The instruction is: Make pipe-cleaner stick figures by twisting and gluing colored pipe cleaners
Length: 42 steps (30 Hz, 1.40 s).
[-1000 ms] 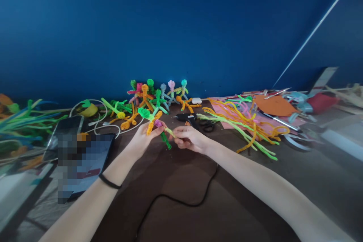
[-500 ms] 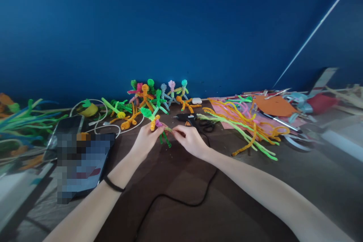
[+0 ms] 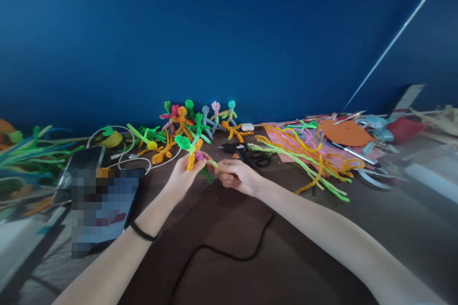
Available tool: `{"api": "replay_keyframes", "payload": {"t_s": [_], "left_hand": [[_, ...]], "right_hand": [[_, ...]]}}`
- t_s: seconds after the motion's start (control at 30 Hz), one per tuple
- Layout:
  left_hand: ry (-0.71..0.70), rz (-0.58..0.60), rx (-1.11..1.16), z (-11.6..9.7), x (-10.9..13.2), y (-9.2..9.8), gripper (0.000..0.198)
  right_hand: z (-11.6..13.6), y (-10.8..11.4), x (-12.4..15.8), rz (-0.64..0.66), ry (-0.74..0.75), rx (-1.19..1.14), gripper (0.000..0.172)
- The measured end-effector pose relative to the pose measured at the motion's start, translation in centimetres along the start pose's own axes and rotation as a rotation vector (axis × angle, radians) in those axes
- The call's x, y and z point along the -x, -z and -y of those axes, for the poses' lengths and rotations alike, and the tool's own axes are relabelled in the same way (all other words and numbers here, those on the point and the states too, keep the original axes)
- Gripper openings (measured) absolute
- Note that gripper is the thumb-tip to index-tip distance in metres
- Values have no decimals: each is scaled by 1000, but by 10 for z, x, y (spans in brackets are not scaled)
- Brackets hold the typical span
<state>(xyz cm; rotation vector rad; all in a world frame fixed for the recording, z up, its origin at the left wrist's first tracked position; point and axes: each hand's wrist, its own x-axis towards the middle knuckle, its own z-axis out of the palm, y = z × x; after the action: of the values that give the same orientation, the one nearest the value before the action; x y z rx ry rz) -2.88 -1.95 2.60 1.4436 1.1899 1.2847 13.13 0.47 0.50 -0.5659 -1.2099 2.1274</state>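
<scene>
Holding a pipe-cleaner figure (image 3: 195, 154) between them, both hands hover over the middle of the worktop (image 3: 304, 248). The left hand (image 3: 182, 175) grips its body. The right hand (image 3: 238, 175) pinches one pale limb, just beside the left.

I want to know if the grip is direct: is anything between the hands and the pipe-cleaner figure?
Nothing visible is. The left hand holds the pipe-cleaner figure directly by its body, and the right hand pinches its yellow-green limb. The glue gun lies behind, apart.
</scene>
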Motion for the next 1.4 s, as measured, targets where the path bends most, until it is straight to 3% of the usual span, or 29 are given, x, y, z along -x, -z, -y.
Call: {"api": "replay_keyframes", "payload": {"t_s": [0.17, 0.37, 0.53, 0.83, 1.13, 1.4], "left_hand": [[82, 85, 214, 5, -2, 4, 18], [280, 137, 489, 15, -4, 4, 24], [292, 23, 645, 32, -6, 1, 14], [347, 56, 841, 34, -6, 4, 8], [413, 83, 908, 25, -2, 5, 20], [354, 230, 873, 27, 2, 4, 24]], "right_hand": [[-4, 4, -1, 105, 2, -62, 16], [-11, 12, -7, 17, 43, -31, 17], [-11, 15, -9, 2, 22, -89, 14], [-14, 17, -11, -42, 25, -138, 14], [-14, 17, -13, -52, 16, -159, 9], [-16, 15, -14, -31, 30, -76, 11]]}}
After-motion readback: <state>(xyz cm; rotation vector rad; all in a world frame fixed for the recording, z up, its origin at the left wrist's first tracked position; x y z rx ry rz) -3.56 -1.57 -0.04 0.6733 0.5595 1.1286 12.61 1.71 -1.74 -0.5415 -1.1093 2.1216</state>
